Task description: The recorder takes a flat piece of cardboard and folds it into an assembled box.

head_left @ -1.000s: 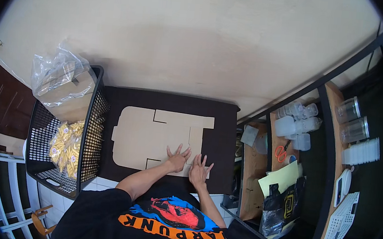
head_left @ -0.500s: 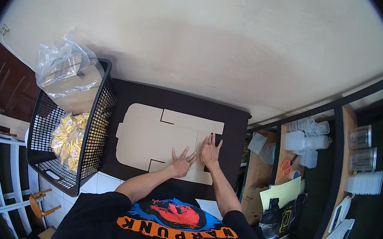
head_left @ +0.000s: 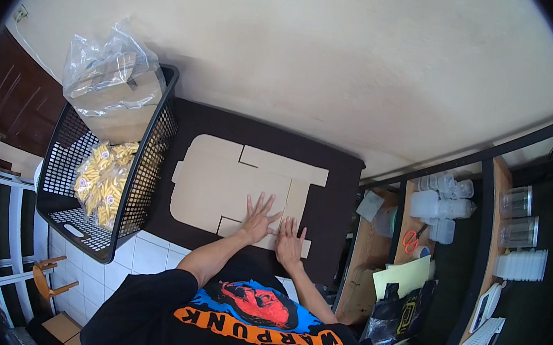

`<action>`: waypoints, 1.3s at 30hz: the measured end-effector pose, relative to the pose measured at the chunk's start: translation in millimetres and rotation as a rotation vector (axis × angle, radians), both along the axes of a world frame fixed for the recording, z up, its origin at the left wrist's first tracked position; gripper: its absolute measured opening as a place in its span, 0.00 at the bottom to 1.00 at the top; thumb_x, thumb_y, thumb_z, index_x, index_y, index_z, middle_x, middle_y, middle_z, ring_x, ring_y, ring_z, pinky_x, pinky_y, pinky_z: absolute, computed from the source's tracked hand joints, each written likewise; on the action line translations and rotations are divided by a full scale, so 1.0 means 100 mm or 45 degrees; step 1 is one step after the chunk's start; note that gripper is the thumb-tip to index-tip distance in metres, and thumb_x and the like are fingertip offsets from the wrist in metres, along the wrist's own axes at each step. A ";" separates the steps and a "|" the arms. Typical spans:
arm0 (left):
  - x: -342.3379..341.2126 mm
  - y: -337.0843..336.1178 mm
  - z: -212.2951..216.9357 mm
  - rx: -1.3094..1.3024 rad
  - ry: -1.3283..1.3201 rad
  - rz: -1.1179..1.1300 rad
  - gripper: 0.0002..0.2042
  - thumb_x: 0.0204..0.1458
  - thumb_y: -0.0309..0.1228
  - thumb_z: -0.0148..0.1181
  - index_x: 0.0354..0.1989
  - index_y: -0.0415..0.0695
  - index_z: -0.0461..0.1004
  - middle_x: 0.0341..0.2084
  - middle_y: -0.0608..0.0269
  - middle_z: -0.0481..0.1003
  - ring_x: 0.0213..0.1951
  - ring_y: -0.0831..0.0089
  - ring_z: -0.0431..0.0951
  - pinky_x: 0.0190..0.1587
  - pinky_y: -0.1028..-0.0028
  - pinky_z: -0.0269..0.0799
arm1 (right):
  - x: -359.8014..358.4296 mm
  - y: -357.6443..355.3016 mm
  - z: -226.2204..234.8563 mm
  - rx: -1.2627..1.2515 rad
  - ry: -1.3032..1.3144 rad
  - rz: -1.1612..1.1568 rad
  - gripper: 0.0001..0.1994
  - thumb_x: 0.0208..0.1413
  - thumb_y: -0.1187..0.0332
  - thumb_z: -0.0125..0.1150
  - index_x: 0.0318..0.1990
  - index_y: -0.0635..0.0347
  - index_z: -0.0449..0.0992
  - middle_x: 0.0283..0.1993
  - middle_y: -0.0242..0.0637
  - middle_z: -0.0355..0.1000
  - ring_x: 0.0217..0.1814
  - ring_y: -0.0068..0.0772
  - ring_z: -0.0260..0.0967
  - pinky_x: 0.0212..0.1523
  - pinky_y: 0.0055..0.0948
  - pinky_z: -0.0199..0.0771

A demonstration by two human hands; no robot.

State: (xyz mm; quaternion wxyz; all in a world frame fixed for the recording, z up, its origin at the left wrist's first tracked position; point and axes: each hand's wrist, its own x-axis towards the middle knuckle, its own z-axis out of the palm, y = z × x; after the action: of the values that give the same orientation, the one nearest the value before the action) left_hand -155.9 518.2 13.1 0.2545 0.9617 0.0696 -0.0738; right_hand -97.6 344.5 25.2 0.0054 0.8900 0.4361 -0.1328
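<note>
A flat brown cardboard box blank (head_left: 215, 183), with slits and fold lines, lies on a dark table (head_left: 336, 208). My left hand (head_left: 259, 224) rests on it with fingers spread, near the crease toward its right end. Just right of that, my right hand (head_left: 290, 246) lies flat over the near right part of the blank, fingers stretched out. The two hands are close together. Neither one grips anything, and parts of the near flap are hidden beneath them.
At left stands a black plastic basket (head_left: 170, 106) holding bags of yellow snacks (head_left: 106, 179) and cardboard in a clear plastic bag (head_left: 111, 57). On the right, shelves carry orange-handled scissors (head_left: 409, 241), plastic containers (head_left: 443, 205) and jars (head_left: 520, 202). A wall rises behind the table.
My right hand has slid along the blank's right end toward me. My left hand has shifted slightly away from me. The whole view has turned a little.
</note>
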 end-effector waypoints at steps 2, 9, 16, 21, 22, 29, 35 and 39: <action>0.09 0.03 0.02 0.075 -0.015 0.030 0.39 0.48 0.49 0.69 0.72 0.66 0.64 0.78 0.46 0.33 0.77 0.40 0.25 0.64 0.20 0.18 | -0.12 -0.04 -0.04 0.091 0.025 -0.029 0.33 0.63 0.65 0.50 0.74 0.68 0.53 0.79 0.51 0.49 0.83 0.52 0.40 0.75 0.70 0.34; 0.07 0.00 0.14 0.032 0.213 0.140 0.40 0.47 0.51 0.70 0.72 0.72 0.62 0.78 0.48 0.31 0.76 0.39 0.24 0.61 0.17 0.18 | -0.07 0.08 -0.14 0.139 0.047 -0.054 0.33 0.62 0.65 0.50 0.73 0.69 0.55 0.78 0.51 0.51 0.82 0.53 0.42 0.76 0.68 0.34; 0.04 0.11 -0.01 0.100 0.156 0.169 0.41 0.46 0.49 0.71 0.72 0.72 0.61 0.78 0.48 0.32 0.76 0.38 0.24 0.60 0.16 0.17 | 0.48 0.67 -0.24 0.170 0.199 -0.104 0.32 0.64 0.65 0.46 0.73 0.71 0.52 0.79 0.55 0.48 0.82 0.61 0.40 0.74 0.74 0.35; 0.06 0.19 0.00 0.023 0.210 0.144 0.40 0.45 0.50 0.71 0.71 0.70 0.63 0.78 0.48 0.32 0.77 0.39 0.25 0.61 0.17 0.17 | 0.73 0.77 -0.30 0.221 0.289 -0.159 0.34 0.62 0.68 0.49 0.74 0.68 0.52 0.79 0.54 0.47 0.83 0.56 0.39 0.73 0.77 0.30; 0.07 0.21 -0.01 0.040 0.214 0.146 0.40 0.45 0.51 0.71 0.71 0.69 0.64 0.78 0.48 0.32 0.77 0.39 0.25 0.61 0.17 0.17 | 0.79 0.86 -0.25 0.192 0.284 -0.183 0.33 0.63 0.68 0.47 0.75 0.68 0.52 0.79 0.53 0.47 0.83 0.56 0.39 0.73 0.77 0.29; 0.05 0.27 0.01 -0.004 0.192 0.175 0.39 0.45 0.51 0.71 0.70 0.68 0.67 0.78 0.46 0.29 0.76 0.39 0.22 0.60 0.17 0.16 | 1.28 1.25 -0.22 0.028 0.198 -0.137 0.30 0.65 0.67 0.43 0.74 0.64 0.54 0.80 0.44 0.49 0.83 0.54 0.40 0.73 0.77 0.31; -0.01 0.11 0.02 -0.027 0.193 0.144 0.38 0.46 0.51 0.71 0.70 0.69 0.67 0.78 0.48 0.29 0.77 0.40 0.22 0.61 0.18 0.16 | 1.09 0.97 -0.22 0.036 0.090 -0.141 0.30 0.67 0.63 0.43 0.74 0.65 0.54 0.80 0.46 0.49 0.82 0.54 0.41 0.73 0.76 0.32; 0.06 0.07 -0.01 -0.008 0.213 0.119 0.37 0.47 0.50 0.70 0.69 0.69 0.67 0.78 0.48 0.29 0.77 0.40 0.22 0.61 0.18 0.16 | 0.82 0.72 -0.19 0.054 0.068 -0.126 0.29 0.69 0.61 0.42 0.73 0.67 0.56 0.79 0.49 0.50 0.82 0.53 0.43 0.74 0.73 0.36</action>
State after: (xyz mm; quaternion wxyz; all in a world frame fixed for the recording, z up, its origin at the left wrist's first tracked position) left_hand -149.7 525.1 12.2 0.2541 0.9471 0.1351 -0.1420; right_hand -15.4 416.7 5.8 -0.0317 0.9066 0.3942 -0.1471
